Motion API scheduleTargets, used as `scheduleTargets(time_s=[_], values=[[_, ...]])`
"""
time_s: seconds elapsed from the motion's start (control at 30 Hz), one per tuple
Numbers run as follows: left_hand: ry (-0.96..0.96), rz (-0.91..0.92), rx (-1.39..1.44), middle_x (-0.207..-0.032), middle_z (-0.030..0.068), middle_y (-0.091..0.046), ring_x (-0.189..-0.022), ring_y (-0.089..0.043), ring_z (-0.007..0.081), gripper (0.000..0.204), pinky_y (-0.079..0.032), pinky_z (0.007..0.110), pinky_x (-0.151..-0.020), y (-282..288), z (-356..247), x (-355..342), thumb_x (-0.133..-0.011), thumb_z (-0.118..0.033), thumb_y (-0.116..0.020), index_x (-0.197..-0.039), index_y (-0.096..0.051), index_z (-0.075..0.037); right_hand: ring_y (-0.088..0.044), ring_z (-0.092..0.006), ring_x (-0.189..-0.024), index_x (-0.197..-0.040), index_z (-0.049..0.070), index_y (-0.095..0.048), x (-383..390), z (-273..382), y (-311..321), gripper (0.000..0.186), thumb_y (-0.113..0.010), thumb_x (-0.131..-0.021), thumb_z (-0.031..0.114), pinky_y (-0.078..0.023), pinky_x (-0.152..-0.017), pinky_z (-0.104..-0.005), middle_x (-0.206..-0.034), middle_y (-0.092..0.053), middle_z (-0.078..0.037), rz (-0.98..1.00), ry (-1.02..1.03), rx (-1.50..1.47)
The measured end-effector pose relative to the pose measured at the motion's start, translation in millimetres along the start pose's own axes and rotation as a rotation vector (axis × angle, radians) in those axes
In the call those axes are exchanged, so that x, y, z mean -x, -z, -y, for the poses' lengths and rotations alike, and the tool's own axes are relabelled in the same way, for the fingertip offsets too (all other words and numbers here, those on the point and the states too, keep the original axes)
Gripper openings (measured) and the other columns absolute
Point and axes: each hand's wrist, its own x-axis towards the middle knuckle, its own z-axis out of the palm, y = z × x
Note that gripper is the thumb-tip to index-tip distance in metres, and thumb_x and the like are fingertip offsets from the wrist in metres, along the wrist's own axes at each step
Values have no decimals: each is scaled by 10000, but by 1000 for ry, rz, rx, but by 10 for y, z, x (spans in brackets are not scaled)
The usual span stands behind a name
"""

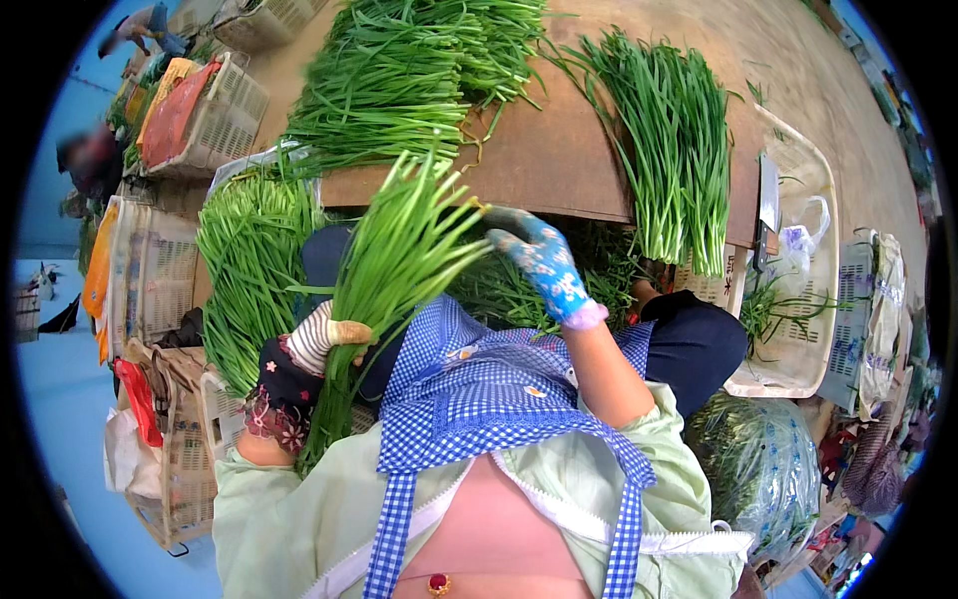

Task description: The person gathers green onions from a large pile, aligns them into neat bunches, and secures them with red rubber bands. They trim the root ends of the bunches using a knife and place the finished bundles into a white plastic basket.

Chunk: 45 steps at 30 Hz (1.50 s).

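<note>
"Nearest us is our pink top [499, 529], with the checked apron [499, 394] over it. What have we got in hand?"

"A bunch [404, 245] of long greens, slanting up in front of us, left of the apron. Our left grip [324, 339], gloved, is closed around its lower part."

"And our right grip [544, 260]?"

"Half curled at the pale stem ends. We can't tell whether it pinches any."

"What's in our way?"

"Our bunch hides some of the tabletop [574, 190] edge. Beyond it lies the big heap [399, 80]; a smaller heap [674, 140] overhangs the near edge on our right."

"Anything sharp?"

"We have a knife [767, 205] at the tabletop's right end, between the smaller heap and a white tub [778, 369]."

"Close on our left?"

"Another pile [254, 270] of greens, just beside our bunch, with crates [165, 255] farther out."
</note>
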Motion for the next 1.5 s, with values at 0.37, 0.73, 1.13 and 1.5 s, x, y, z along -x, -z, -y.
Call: scheduleTargets(time_s=[0.37, 0.73, 1.13, 1.5], values=[[124, 219, 26, -715, 70, -564, -525, -539, 151, 382, -451, 268, -464, -29, 49, -116, -699, -183, -667, -1022, -566, -7, -573, -137, -769, -1001, -25, -635, 130, -232, 85, 272, -621, -830, 186, -467, -720, -297, -834, -651, -109, 230, -206, -75], [190, 77, -87, -743, 56, -576, -537, -539, 147, 369, -450, 273, -464, 145, 48, 12, -710, -116, -650, -1054, -567, -13, -643, -291, -869, -1000, 42, -656, 314, -837, 458, 358, -668, -749, 297, -500, -760, -365, -957, -663, -148, -191, -29, 916], [193, 199, 54, -750, 69, -576, -499, -532, 140, 363, -440, 250, -438, 31, 124, -88, -728, -160, -664, -1044, -562, -14, -621, -269, -640, -819, 128, -668, 185, -631, 345, 91, -662, -765, 200, -481, -572, -323, -707, -658, -75, -458, 40, 613], [211, 298, 131, -751, 31, -581, -524, -511, 94, 405, -410, 216, -448, -95, 33, -119, -731, -169, -648, -1100, -561, -25, -603, -260, -650, -754, 125, -598, 136, -395, -252, 68, -627, -699, 155, -444, -802, -364, -590, -570, -58, -85, 531, 896]])
